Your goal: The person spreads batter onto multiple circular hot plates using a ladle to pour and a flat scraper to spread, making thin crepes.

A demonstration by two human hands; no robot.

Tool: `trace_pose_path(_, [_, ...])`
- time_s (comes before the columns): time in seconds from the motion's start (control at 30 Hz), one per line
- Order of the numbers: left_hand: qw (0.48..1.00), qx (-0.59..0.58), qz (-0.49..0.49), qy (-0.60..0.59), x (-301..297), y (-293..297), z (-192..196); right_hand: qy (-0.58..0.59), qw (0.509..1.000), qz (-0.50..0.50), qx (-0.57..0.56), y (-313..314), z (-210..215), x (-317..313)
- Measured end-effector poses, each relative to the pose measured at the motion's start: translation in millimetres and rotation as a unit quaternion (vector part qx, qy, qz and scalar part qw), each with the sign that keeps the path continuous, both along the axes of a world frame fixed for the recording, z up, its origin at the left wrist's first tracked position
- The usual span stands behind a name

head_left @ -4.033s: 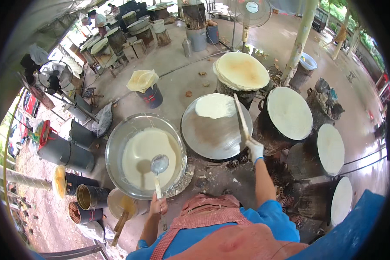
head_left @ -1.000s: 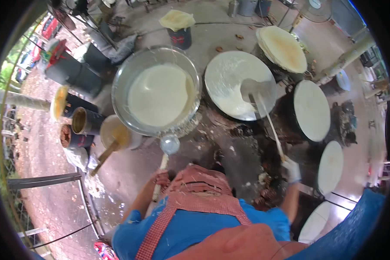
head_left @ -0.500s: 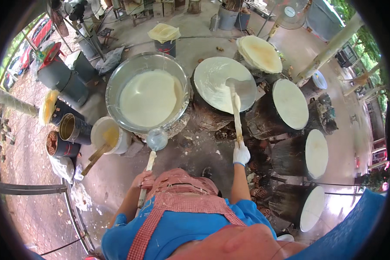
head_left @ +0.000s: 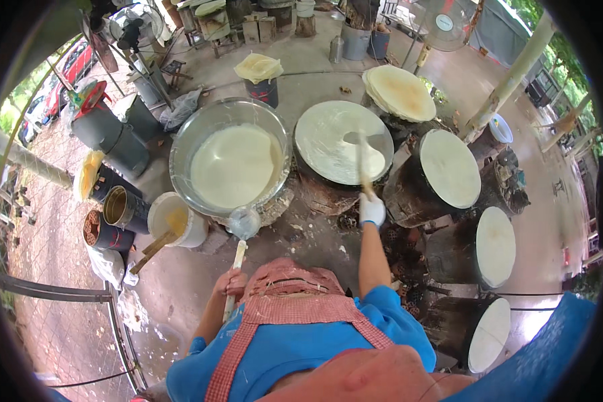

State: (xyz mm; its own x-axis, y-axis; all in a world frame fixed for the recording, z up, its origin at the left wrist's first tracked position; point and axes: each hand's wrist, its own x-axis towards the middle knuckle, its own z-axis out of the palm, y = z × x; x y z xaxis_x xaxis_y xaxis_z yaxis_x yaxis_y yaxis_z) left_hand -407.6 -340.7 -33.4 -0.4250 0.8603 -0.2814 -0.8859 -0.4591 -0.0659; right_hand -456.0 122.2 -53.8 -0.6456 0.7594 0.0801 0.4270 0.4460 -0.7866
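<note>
My gloved right hand [head_left: 372, 210] grips the wooden handle of a flat-bladed spreader [head_left: 362, 158], slightly smeared by motion. Its blade lies on a round griddle [head_left: 321, 137] coated with white batter, thicker and wetter at the right side. Bare fingers of my left hand [head_left: 230, 282] are wrapped round the pale handle of a ladle [head_left: 244, 223]. The ladle's bowl hangs just off the near rim of a wide metal basin [head_left: 181, 151], which holds creamy white batter [head_left: 234, 167].
Several more batter-topped stoves [head_left: 450, 167] curve down my right side. A stack of flat round sheets [head_left: 400, 94] lies beyond the griddle. At left stand a white bucket [head_left: 201, 228] with a wooden-handled tool and dark buckets [head_left: 132, 211]. A fan [head_left: 444, 23] stands far right.
The spreader's blade has swept across the griddle, and the batter's wet patch now lies at its right side. My view has shifted slightly. My left hand keeps its hold on the ladle.
</note>
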Motion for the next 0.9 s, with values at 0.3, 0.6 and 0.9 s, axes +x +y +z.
trace_pose_path(0.3, [0.999,-0.016,-0.041,-0.013,-12.8,40.6,-6.1,-0.117,0.992,0.025,0.028,72.2,5.7,23.2])
trace_pose_path(0.6, [0.981,0.004,-0.129,-0.147,-21.7,80.0,-24.5,-0.128,0.989,0.067,0.027,75.7,-51.1,72.7])
trace_pose_path(0.9, [0.980,-0.034,-0.118,-0.155,-9.3,89.7,-11.9,0.150,0.957,0.067,-0.240,175.0,-9.1,-82.4])
